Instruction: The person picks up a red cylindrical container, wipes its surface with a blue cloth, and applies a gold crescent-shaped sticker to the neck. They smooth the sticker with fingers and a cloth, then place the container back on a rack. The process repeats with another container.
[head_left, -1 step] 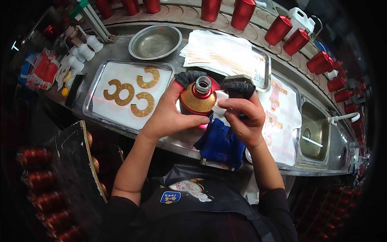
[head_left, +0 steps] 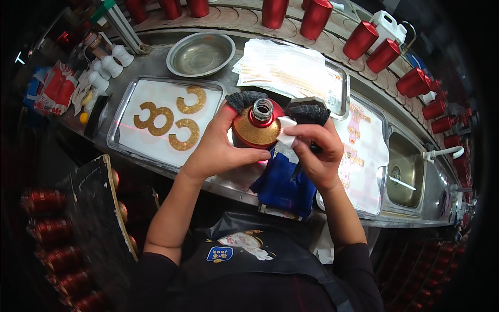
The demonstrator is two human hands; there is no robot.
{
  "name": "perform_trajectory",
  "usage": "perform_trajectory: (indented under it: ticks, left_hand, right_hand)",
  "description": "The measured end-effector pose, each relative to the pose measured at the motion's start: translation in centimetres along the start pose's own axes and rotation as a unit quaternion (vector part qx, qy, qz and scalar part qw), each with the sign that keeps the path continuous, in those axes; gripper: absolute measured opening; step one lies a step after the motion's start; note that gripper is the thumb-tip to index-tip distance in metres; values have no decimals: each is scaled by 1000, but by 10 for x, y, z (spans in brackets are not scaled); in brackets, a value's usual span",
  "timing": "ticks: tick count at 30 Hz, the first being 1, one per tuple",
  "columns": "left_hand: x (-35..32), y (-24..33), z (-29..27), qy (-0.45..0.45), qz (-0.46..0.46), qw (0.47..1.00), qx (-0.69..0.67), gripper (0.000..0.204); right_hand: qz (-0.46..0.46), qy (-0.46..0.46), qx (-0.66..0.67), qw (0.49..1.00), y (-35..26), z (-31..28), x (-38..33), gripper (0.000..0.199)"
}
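A head-worn fisheye camera is looking down at close range by the near edge of the grey metal counter (head_left: 150, 63). It is facing the far edge.

The bottle (head_left: 253, 133) is before the paper stack (head_left: 283, 63), left of the sink (head_left: 405, 148).

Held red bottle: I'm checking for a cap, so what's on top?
The red bottle is topped by an uncapped threaded neck above a gold shoulder band. The left hand covers part of its side; the inside cannot be made out.
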State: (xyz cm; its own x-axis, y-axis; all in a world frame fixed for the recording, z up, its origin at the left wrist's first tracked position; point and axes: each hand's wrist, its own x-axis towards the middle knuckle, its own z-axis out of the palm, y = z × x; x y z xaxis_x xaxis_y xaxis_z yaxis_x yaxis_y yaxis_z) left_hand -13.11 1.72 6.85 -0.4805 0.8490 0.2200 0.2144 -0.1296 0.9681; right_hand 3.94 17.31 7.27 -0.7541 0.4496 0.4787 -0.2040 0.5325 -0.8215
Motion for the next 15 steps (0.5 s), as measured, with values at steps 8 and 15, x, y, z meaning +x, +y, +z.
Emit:
perform_trajectory:
  ticks: [8,15]
  left_hand:
    - [0,10,3,-8,-10,999,-51,78]
    - [2,19,21,69,-25,995,-60,53]
  right_hand:
    - [175,72,287,939,-5,13,36,22]
    - [194,-5,338,921,-4,14,32,55]
